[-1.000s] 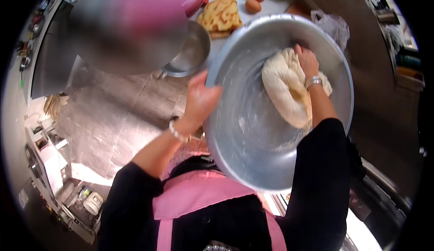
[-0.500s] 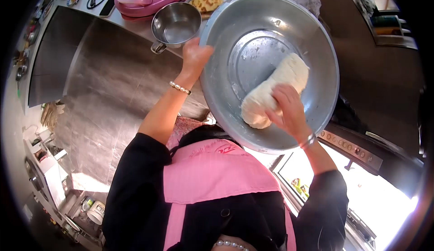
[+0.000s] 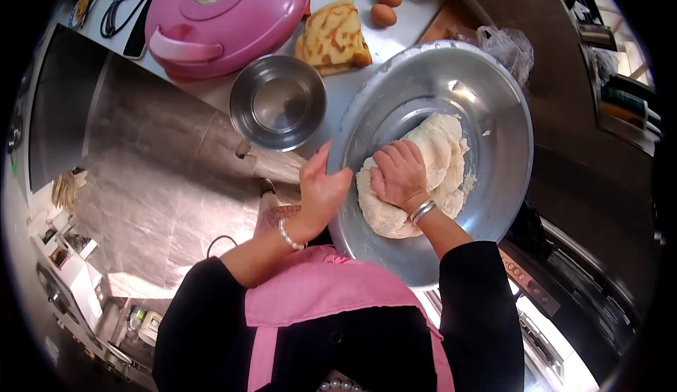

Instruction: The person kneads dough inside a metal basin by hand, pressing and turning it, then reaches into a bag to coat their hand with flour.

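Note:
A large metal bowl (image 3: 499, 113) sits tilted in front of me. Inside it lies a thick, folded mass of pale dough (image 3: 446, 153) with a rough, crumbly edge. My right hand (image 3: 400, 173) is closed and presses knuckles-down into the dough's middle; part of the dough is hidden under it. At the bowl's left rim is my left hand (image 3: 324, 187), its thumb and fingers around the edge, some of them hidden by the wall. Just beyond that hand stands a small metal pot (image 3: 278, 103) at the counter edge.
Behind the pot are a pink round electric cooker (image 3: 236, 21), folded flatbread (image 3: 335, 35) and two eggs (image 3: 384, 15). A clear plastic bag (image 3: 509, 50) lies beside the bowl's far rim. Stove knobs (image 3: 518, 273) show at lower right.
The dough has been folded from a long roll into a wider mass. My right hand has gone from fingers loosely on it to a pressing fist. The view has shifted, and counter items appear lower.

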`<state>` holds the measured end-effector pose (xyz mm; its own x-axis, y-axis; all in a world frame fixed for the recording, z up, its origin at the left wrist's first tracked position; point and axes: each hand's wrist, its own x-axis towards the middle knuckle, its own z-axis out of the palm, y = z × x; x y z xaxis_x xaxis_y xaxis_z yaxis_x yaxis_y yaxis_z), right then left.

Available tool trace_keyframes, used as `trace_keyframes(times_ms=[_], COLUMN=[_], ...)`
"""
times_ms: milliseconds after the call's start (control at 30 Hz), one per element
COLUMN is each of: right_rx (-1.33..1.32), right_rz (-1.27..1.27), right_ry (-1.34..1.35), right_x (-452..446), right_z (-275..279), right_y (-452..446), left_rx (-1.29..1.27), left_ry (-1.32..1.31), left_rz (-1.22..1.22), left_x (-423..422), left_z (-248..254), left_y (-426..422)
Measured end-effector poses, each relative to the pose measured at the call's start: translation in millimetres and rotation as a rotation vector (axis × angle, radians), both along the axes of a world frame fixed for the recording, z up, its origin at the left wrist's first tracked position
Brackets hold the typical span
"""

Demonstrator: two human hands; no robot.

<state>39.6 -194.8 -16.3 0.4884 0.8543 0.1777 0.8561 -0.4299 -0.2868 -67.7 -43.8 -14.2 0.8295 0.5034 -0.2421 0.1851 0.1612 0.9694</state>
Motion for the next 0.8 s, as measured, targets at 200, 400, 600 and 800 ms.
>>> trace_keyframes(times_ms=[200, 400, 600, 800], right_rx=[-0.083, 0.025, -0.016, -0.413], right_rz=[0.014, -0.004, 0.023, 0.239], right_ry=[0.041, -0.059, -0.044, 0.004], right_x=[24, 30, 11, -47], right_z=[-15, -28, -5, 81], right_y=[26, 38, 5, -56], left_rx=[-0.048, -0.111, -0.094, -0.075], left_ry=[0.069, -0.063, -0.085, -0.016], left_rz=[-0.031, 0.008, 0.003, -0.023], left_x=[5, 5, 10, 6], left_z=[9, 3, 11, 4], left_y=[3, 4, 7, 8])
